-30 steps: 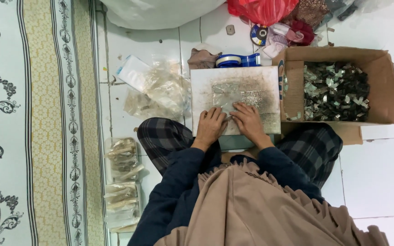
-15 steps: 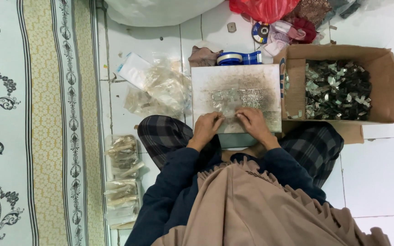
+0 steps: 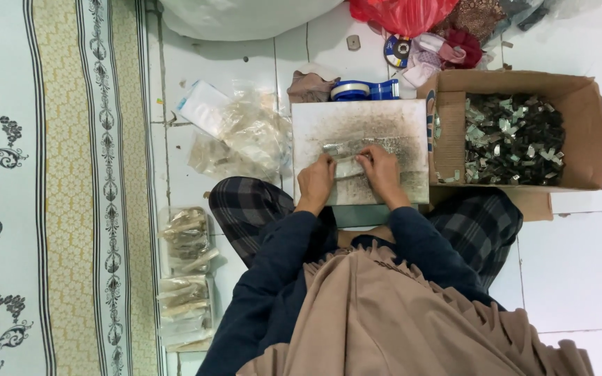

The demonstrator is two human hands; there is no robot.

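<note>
My left hand [image 3: 315,182] and right hand [image 3: 379,173] press a small clear packet [image 3: 347,167] between closed fingers on the grey board [image 3: 398,122] over my lap. Filled packets [image 3: 184,275] lie stacked at my left; the cardboard box [image 3: 587,132] at my right holds many loose metal pieces [image 3: 513,139].

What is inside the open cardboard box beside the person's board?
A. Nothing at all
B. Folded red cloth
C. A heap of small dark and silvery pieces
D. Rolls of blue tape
C: the cardboard box to the right of the board holds a heap of small dark and silvery pieces, while both hands, the left hand and the right hand, rest on the board.
</note>
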